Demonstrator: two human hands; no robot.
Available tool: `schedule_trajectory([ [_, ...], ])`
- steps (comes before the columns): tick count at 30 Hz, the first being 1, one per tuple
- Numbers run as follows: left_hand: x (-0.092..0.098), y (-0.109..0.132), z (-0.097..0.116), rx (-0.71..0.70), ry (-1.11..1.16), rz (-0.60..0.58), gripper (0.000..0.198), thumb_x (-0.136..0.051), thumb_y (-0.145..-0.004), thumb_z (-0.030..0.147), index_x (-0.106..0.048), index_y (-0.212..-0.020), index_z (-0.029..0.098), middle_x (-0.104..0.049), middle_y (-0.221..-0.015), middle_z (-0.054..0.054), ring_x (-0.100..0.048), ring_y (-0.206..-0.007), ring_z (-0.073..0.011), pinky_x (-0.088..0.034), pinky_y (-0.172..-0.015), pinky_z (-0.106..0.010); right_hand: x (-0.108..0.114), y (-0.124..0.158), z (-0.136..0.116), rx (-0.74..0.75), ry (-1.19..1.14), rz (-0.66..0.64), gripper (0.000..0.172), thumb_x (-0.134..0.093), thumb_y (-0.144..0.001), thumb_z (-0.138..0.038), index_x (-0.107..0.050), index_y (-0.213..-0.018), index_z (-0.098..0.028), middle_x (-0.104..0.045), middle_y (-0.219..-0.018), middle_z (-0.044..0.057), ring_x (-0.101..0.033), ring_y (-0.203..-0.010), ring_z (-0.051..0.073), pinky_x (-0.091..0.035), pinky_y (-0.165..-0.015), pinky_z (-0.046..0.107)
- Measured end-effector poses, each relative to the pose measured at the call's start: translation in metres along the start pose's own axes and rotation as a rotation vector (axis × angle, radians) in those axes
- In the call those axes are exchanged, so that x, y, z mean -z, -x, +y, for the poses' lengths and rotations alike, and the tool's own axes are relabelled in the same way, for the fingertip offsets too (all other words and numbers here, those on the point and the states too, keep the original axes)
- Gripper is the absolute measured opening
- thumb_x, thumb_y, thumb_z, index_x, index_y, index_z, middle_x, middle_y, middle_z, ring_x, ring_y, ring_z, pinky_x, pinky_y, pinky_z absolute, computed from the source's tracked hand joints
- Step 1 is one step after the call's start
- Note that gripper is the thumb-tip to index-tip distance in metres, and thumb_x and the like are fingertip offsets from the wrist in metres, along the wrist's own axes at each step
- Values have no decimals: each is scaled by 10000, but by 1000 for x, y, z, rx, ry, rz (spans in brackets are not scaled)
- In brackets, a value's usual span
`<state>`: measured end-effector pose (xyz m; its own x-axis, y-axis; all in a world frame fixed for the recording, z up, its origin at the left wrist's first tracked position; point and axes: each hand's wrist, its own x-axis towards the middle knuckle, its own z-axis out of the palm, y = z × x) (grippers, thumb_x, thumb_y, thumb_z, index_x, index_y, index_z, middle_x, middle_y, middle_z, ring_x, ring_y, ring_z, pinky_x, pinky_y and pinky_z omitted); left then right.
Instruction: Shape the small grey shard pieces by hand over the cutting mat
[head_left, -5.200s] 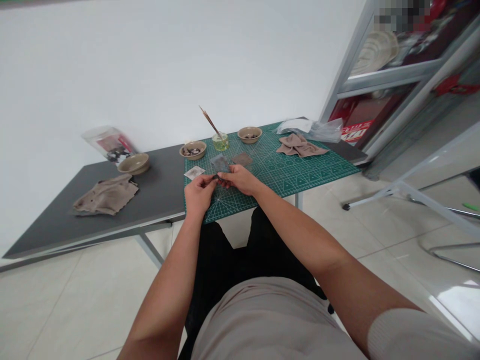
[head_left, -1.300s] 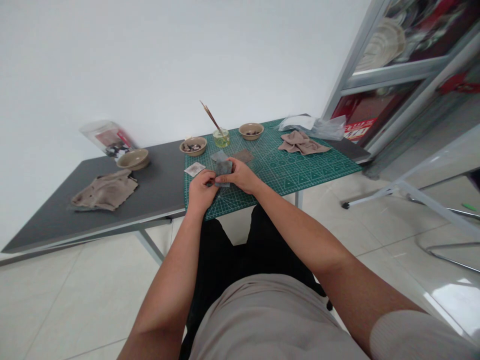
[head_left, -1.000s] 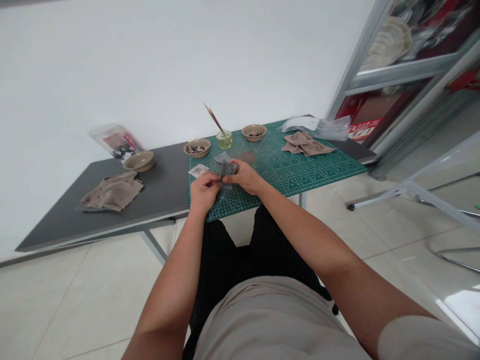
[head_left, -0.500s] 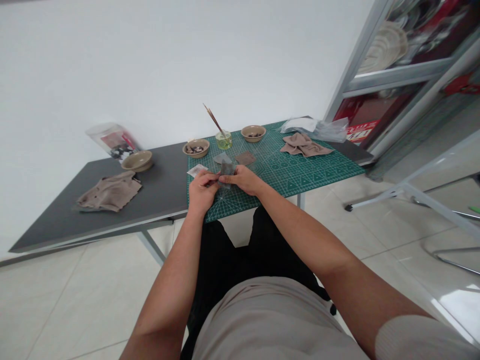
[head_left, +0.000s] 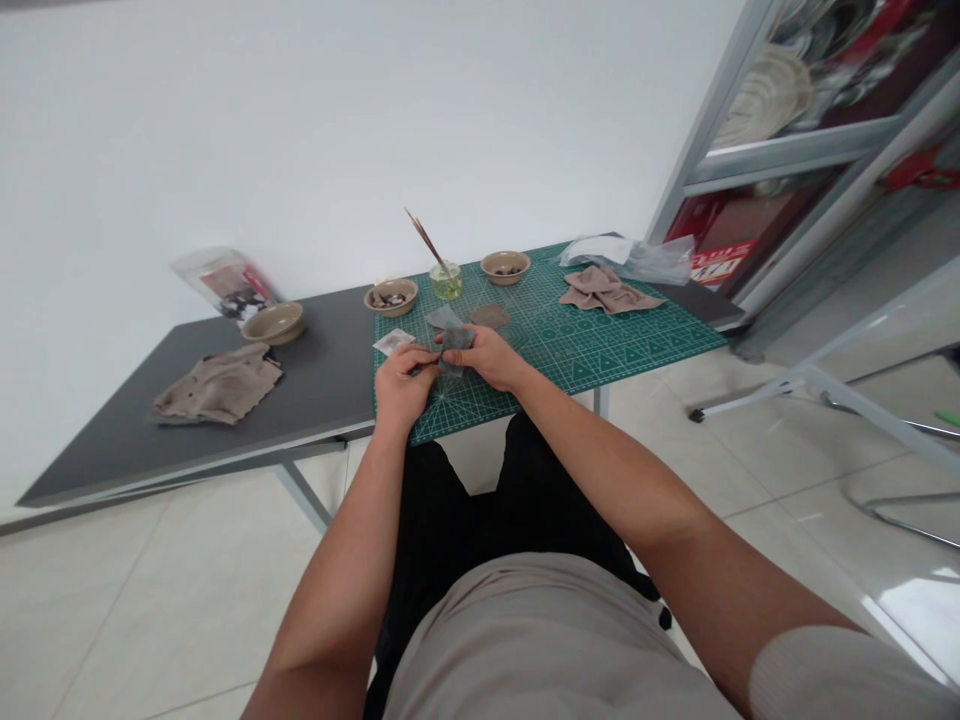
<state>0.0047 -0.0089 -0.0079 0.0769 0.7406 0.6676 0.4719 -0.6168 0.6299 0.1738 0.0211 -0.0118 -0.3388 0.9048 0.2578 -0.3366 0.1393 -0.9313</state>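
Both hands work close together above the near part of a green cutting mat [head_left: 577,350]. My right hand [head_left: 484,358] pinches a folded grey abrasive sheet [head_left: 456,347] between thumb and fingers. My left hand [head_left: 401,385] is closed on a small dark piece [head_left: 424,368], mostly hidden by the fingers, which touches or nearly touches the sheet. Just past my hands lie a flat grey sheet [head_left: 444,318], a brown square [head_left: 489,316] and a small white card [head_left: 394,342].
At the back of the mat stand a bowl of small dark pieces [head_left: 391,296], a second bowl [head_left: 505,266] and a glass jar of yellow-green liquid [head_left: 446,282] holding thin brushes. A taupe cloth [head_left: 609,290] and plastic bag [head_left: 630,260] lie right; another cloth [head_left: 217,385] lies left.
Since the earliest frame, a grey sheet has come into my right hand and now sits folded between my hands. Over the last second, my hands have shifted only slightly and the view has moved a little.
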Motion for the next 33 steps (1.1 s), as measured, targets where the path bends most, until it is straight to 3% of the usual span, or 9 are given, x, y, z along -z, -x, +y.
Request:
schedule_trajectory([
  [10,-1,1,5,8,-102,-80,114,-613,-713,146,-700,-665,202,-692,-783,-12,-621,-744,-149,-489,-704,-272,-2,2,0,53,151,-21,450,-872,-584,-349,-651,-927,-159,-663,-814,-12,-595,-746,135,-478,-735,282],
  [18,0,0,3,57,-15,-3,107,-624,-705,155,-716,-715,211,-692,-774,-1,-621,-743,-149,-493,-698,-277,-1,1,0,28,45,-10,491,-863,-588,-384,-624,-958,-167,-639,-811,-13,-587,-741,135,-470,-732,284],
  [24,0,-1,9,8,-109,-133,123,-589,-712,139,-641,-613,189,-670,-782,-27,-599,-727,-146,-477,-686,-274,-5,5,-7,46,228,-29,458,-876,-568,-353,-603,-879,-158,-609,-766,-29,-553,-735,134,-446,-715,280],
  [33,2,-2,7,93,-8,-68,80,-627,-683,154,-692,-679,201,-685,-773,0,-588,-691,-129,-472,-642,-254,-3,0,-1,33,8,-20,504,-882,-561,-401,-595,-908,-174,-638,-801,-18,-579,-749,135,-470,-733,276],
])
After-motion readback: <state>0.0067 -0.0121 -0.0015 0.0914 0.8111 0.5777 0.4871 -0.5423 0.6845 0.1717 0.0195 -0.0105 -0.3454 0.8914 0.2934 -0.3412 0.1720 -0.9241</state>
